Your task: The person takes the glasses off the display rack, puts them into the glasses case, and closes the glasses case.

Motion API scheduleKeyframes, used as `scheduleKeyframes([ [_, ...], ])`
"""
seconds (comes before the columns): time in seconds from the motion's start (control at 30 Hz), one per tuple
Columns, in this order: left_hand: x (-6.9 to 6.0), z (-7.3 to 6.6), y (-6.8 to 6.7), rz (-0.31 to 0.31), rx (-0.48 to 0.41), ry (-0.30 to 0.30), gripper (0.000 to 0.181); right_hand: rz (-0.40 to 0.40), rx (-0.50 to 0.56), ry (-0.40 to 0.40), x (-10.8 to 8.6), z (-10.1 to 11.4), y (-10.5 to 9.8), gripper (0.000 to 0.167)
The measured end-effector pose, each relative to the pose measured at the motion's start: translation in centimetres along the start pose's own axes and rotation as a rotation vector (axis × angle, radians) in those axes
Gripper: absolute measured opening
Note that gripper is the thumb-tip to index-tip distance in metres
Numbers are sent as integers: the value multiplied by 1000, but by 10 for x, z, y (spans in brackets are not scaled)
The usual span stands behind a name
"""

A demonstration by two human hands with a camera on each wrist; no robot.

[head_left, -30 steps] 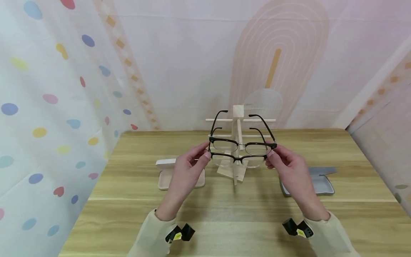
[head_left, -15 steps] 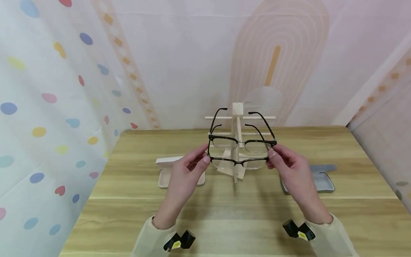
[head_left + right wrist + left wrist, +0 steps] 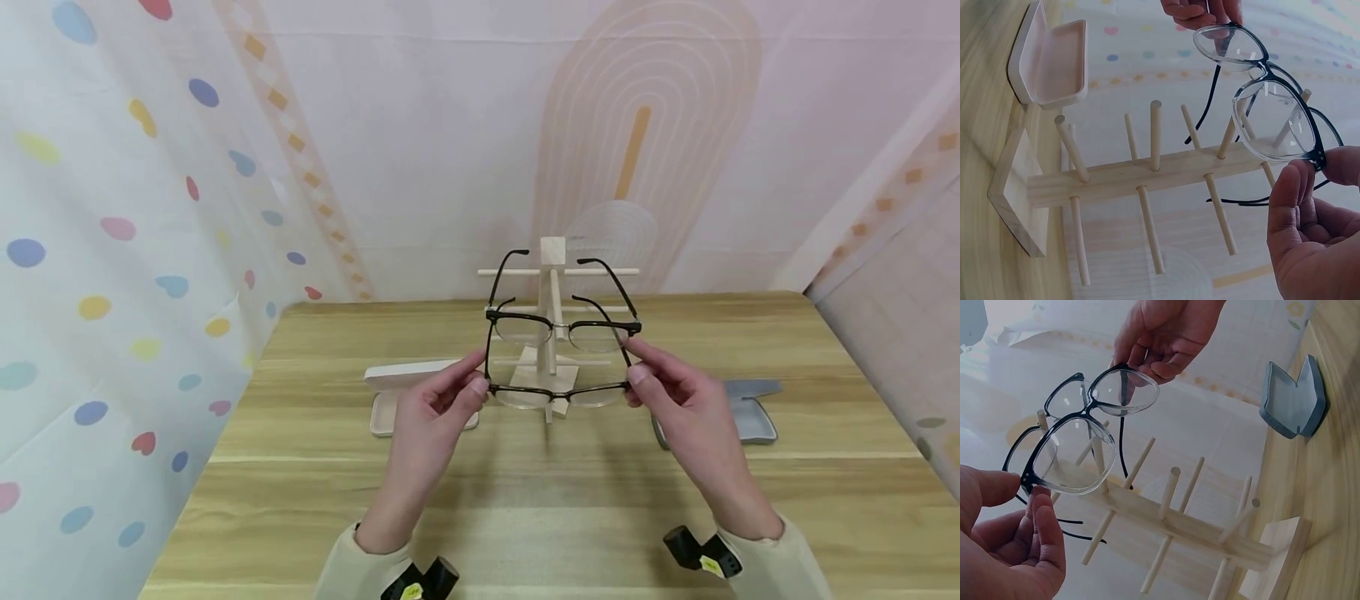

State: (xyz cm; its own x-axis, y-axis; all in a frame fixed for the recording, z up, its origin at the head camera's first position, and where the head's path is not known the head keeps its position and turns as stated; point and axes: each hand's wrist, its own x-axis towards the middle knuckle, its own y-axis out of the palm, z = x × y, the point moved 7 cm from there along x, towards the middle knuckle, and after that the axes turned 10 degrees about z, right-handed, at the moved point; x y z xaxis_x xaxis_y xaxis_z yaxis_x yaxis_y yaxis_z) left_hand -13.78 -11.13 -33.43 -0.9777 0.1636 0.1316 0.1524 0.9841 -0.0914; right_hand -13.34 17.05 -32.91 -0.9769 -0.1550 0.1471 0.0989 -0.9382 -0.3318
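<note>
Pinching opposite ends, left hand [image 3: 437,421] and right hand [image 3: 684,412] hold the nearer glasses [image 3: 552,395] before the stand [image 3: 1179,173]; beside it, the left wrist view shows a grey case [image 3: 1283,399], the right wrist a pale case [image 3: 1063,62].

The held glasses [image 3: 1074,455] had glossy black rims [image 3: 1029,477], plastic to my eye, and clear, shiny lenses [image 3: 1125,392]. The stand [image 3: 1175,173] looked smooth, matt wood; the tabletop [image 3: 525,508] was faintly shiny wood grain; the backdrop [image 3: 427,142] seemed creased cloth.

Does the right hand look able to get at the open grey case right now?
Likely not yet: nothing seems to block the grey case, but the right hand is pinching the nearer glasses.
</note>
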Motion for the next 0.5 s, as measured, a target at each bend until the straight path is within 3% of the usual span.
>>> scheduleKeyframes([
  [0.5, -19, -3, 4, 4, -34, 35, 34, -2, 12, -31, -20, 3, 0, 37],
])
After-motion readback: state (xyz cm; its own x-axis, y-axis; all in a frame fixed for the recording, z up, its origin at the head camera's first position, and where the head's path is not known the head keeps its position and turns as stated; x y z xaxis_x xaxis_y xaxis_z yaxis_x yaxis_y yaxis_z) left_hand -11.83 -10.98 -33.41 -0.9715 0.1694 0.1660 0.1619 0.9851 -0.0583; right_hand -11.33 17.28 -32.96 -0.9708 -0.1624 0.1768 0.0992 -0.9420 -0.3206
